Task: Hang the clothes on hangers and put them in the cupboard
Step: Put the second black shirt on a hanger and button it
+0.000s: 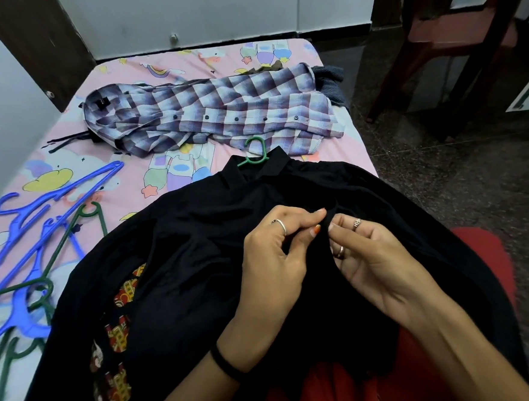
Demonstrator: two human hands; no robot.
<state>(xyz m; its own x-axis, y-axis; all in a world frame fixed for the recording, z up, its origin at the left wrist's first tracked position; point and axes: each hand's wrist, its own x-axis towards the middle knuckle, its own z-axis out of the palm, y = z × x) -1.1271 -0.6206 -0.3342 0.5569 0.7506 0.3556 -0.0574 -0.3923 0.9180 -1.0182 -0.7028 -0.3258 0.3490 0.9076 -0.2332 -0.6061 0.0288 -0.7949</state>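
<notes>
Pinching black shirt [215,235] front together, left hand [270,262] and right hand [374,264] both grip its fabric. Shirt's long axis runs away from hands to collar, green hanger [255,154] hook there; plaid shirt [219,109] beyond, on bed [123,175].

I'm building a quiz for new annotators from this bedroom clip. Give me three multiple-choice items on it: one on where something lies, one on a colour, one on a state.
1. Where does the checked shirt lie?
A. On the far part of the bed
B. On the chair
C. On the floor

2. What colour is the hanger hook at the black shirt's collar?
A. Blue
B. Green
C. Red

3. What are the two hands doing?
A. Resting open
B. Lifting a hanger
C. Pinching the black fabric

Answers: 1 A, it lies spread on the bed. 2 B, a green hook juts from the collar. 3 C, the left hand and right hand both grip fabric.
</notes>
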